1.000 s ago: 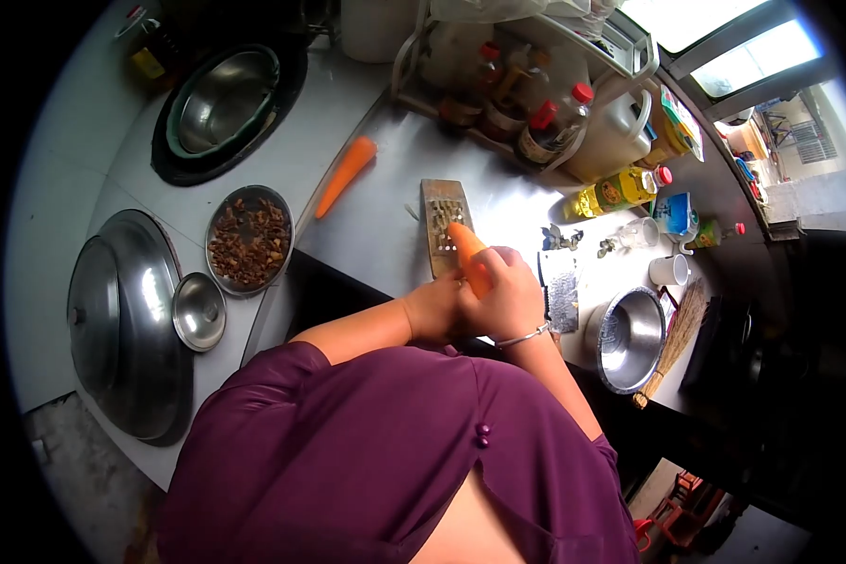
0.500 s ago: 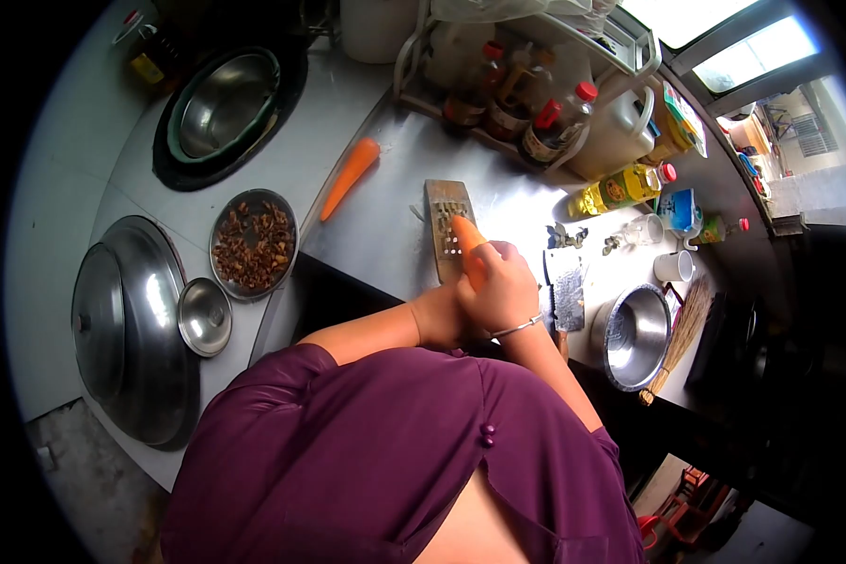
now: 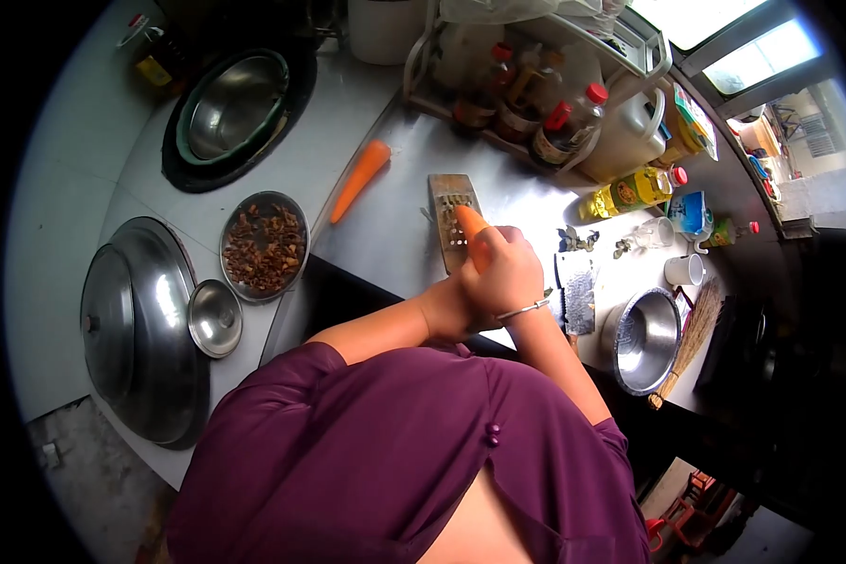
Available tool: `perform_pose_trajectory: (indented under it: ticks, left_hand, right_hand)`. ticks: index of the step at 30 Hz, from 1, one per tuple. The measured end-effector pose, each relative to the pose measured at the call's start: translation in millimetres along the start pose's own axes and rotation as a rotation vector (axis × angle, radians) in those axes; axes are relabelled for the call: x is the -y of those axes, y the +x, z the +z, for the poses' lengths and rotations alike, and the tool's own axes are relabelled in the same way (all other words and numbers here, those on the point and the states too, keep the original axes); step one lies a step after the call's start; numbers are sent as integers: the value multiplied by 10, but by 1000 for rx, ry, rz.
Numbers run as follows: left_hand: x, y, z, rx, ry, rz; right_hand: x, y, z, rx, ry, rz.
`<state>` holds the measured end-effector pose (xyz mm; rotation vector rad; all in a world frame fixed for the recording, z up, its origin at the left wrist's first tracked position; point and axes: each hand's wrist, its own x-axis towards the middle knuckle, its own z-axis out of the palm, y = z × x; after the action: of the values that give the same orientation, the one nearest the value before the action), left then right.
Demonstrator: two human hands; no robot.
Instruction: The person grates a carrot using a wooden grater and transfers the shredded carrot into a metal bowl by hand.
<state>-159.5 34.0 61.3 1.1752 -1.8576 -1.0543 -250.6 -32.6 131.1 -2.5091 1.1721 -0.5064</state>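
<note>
My right hand (image 3: 506,274), with a bracelet at its wrist, is closed around an orange carrot (image 3: 468,222). The carrot's tip rests on the holes of a flat wooden-framed grater (image 3: 451,184), which lies on the steel worktop (image 3: 399,230). My left hand (image 3: 449,308) is closed at the grater's near end; its fingers are mostly hidden behind my right hand. Another whole carrot (image 3: 361,180) lies on the worktop to the left of the grater. Right of my hands is a cleaver (image 3: 575,287) with a wide blade.
A metal basin (image 3: 645,340) and a straw brush (image 3: 691,343) are at the right. An oil bottle (image 3: 634,193) lies behind the cleaver, near a rack (image 3: 536,155) of sauce bottles. At the left are a plate of brown dried pieces (image 3: 265,246), a small metal bowl (image 3: 215,319) and a large lid (image 3: 146,329).
The whole view has shifted slightly to the right. The carrot in my right hand has moved a little up the grater; both grips look the same.
</note>
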Motion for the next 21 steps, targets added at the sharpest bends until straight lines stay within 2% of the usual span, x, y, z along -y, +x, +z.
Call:
perform_pose_trajectory:
  ticks: [4,8,10,11,12,14,15,19,21]
  left_hand:
    - [143,-6,55,21,197,85]
    - [85,-3,-11,5,240,165]
    - [-35,7,-94,-20,213,275]
    - [-24,24,-72,-156,166,326]
    - [43,22,-69,-156,171,322]
    - [158,-19,-28,-84,100,104]
    - [125,2,-63,-136,125,173]
    - [150,9,-86,-159,131,159]
    - [202,-16,-44,-231,356,192]
  right_hand:
    - [8,81,50,-39,11,-12]
    - [-36,180,177,-19,-5,-29]
    - [-60,276,278,24,-19,-7]
    - [-84,320,304,22,-17,-11]
    - [-77,362,315,23,-27,-18]
    - [-67,374,343,34,-31,-15]
    - [-70,410,341,28,-27,-10]
    - [-77,510,313,35,18,21]
    - [-191,581,429,28,50,39]
